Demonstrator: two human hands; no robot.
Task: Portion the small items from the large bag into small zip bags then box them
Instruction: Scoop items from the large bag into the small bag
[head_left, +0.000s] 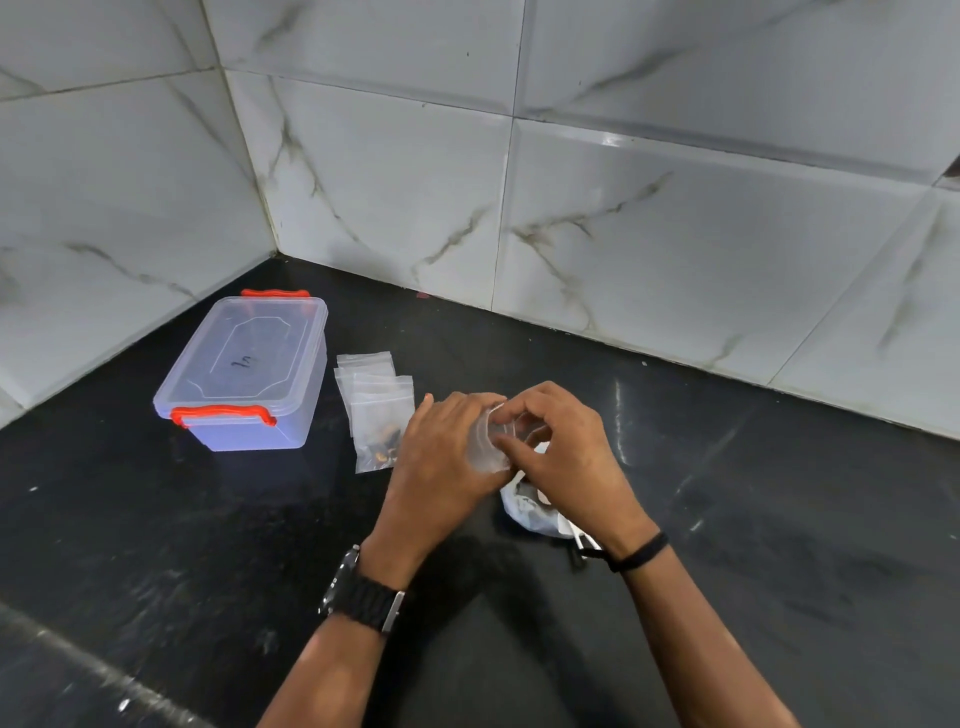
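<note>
Head view: both hands meeting above the black tabletop (727, 519), left hand (441, 462) and right hand (566, 452) each pinching a small clear zip bag (485, 441) held between them. Large bag (530, 512) lying on the tabletop just beneath the right hand. Left of the hands, a pile of small zip bags (374, 410), the nearest holding dark bits. Farther left, closed clear box (244, 374) with orange latches.

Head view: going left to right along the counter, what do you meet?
Lidded plastic box → pile of small zip bags → left hand → small zip bag held in both hands → right hand.
</note>
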